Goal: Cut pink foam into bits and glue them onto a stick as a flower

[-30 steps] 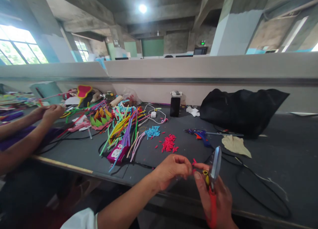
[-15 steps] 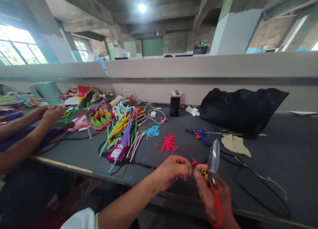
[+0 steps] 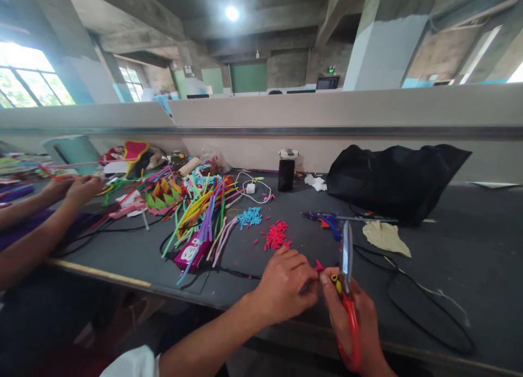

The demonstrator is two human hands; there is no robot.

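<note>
My right hand point(image 3: 357, 317) is closed around red-handled scissors point(image 3: 346, 257), whose blades point up. A small yellow looped piece point(image 3: 336, 283) sits between its thumb and fingers. My left hand point(image 3: 288, 284) is closed in a pinch, its fingertips almost meeting my right thumb. What the left fingers hold, if anything, is too small to make out. Just beyond the fingertips are small red pieces point(image 3: 319, 266). A pile of short red pieces point(image 3: 277, 234) lies on the table past my left hand, and a pile of blue pieces point(image 3: 249, 217) lies behind it.
Colourful fuzzy stems point(image 3: 208, 208) lie over a purple pack point(image 3: 190, 253) at left. A blue glue gun point(image 3: 334, 224), beige cloth point(image 3: 386, 238) and black bag point(image 3: 392, 183) are at right. A phone point(image 3: 286, 175) stands behind. Another person's hands point(image 3: 75, 189) work at far left.
My left hand has rolled over, showing more of its back, and its fingers have curled further. The scissors have turned slightly, their blades now more edge-on. The view has shifted a little.
</note>
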